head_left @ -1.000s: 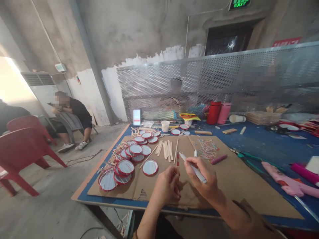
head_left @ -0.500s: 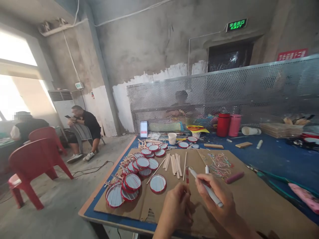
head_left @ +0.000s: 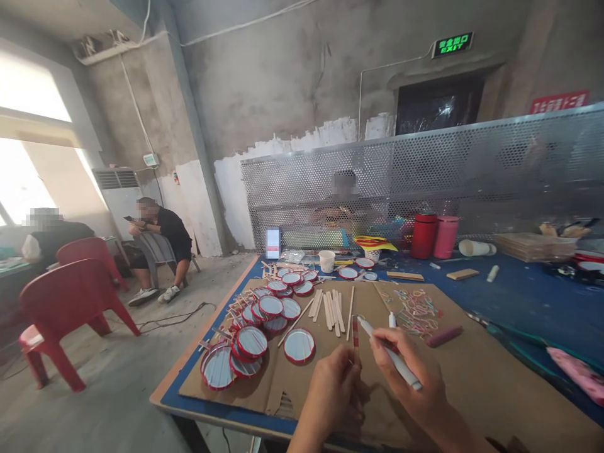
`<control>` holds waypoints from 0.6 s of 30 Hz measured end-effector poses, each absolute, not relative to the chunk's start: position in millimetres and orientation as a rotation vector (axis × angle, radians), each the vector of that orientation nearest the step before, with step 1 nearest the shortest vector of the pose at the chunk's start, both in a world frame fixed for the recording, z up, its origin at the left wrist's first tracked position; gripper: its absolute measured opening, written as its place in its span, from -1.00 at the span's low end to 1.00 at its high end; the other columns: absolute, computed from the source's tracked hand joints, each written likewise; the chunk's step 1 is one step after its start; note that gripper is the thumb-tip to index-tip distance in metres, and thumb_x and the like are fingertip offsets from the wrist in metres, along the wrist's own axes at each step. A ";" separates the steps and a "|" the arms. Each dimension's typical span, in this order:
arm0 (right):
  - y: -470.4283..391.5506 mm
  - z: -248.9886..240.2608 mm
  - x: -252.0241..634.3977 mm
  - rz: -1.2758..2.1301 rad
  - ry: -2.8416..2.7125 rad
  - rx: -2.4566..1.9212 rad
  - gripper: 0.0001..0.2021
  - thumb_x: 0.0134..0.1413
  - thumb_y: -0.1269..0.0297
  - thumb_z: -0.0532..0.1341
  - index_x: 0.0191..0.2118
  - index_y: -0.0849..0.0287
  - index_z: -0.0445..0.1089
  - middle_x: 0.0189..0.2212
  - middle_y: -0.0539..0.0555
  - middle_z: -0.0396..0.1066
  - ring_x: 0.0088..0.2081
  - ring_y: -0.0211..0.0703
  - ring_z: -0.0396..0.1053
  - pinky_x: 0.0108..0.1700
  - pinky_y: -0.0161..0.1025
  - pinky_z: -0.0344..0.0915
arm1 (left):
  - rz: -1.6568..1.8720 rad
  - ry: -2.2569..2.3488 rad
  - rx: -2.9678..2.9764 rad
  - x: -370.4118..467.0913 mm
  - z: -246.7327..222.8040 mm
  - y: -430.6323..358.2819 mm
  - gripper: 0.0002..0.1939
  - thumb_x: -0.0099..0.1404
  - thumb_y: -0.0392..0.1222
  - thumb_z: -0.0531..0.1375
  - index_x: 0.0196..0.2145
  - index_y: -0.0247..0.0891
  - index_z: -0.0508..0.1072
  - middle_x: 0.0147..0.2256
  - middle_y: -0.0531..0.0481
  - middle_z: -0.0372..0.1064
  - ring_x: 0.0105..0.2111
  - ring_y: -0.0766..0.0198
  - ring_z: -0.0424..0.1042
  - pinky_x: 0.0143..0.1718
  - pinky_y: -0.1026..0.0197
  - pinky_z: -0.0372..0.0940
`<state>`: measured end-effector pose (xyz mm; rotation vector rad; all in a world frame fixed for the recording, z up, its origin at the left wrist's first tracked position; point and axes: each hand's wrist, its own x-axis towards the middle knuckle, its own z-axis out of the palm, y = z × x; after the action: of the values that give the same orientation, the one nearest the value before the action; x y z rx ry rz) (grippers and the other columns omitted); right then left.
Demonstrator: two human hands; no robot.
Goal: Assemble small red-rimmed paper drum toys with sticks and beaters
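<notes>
My left hand (head_left: 330,387) is closed around the lower part of a thin flat wooden stick (head_left: 355,336), which points up and away with red patches along it. In my right hand (head_left: 419,368) is a white marker pen (head_left: 399,362), its tip close beside the stick's upper end; contact cannot be made out. A white pen-like piece (head_left: 391,319) shows just beyond my right fingers. Left of my hands, a round red-rimmed disc (head_left: 299,346) lies on the cardboard sheet (head_left: 472,384). Flat craft sticks (head_left: 334,313) lie farther off.
Overlapping red-rimmed discs (head_left: 252,341) cover the table's left side. Coloured rubber bands (head_left: 415,311) and a dark red cylinder (head_left: 444,336) lie right. A paper cup (head_left: 326,261), bottles (head_left: 423,235) and a mesh panel (head_left: 302,182) stand behind. People sit beyond red chairs (head_left: 70,302).
The whole view has shifted slightly. Both hands keep nearly the same pose, with the marker still close to the stick and the objects on the table unchanged.
</notes>
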<state>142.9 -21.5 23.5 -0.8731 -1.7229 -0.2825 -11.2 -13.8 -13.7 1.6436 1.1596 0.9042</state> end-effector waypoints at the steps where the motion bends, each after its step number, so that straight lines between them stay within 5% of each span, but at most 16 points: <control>1: -21.5 23.5 143.0 -0.285 -1.726 -0.872 -0.94 0.17 0.33 0.12 -0.25 0.14 0.32 -0.44 0.02 0.42 -0.39 -0.24 0.39 -0.31 -0.32 0.29 | 0.908 1.152 1.636 -10.7 -14.2 -13.7 -0.85 0.25 -0.14 0.04 -0.38 -0.26 0.28 -0.55 0.06 0.36 -0.62 0.41 0.32 -0.54 0.37 0.22; 18: -26.1 25.7 140.0 -0.285 -1.672 -0.930 -0.96 0.14 0.35 0.13 -0.32 0.14 0.30 -0.50 0.00 0.39 -0.46 -0.24 0.37 -0.38 -0.30 0.29 | 0.860 0.981 1.522 -12.8 -7.0 -19.1 -0.87 0.24 -0.11 0.00 -0.34 -0.22 0.18 -0.57 0.12 0.32 -0.74 0.45 0.25 -0.76 0.45 0.11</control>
<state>140.0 -26.1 25.7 -0.9302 -1.6717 -0.2847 -12.8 -19.1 -7.0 1.5217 0.9808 0.8600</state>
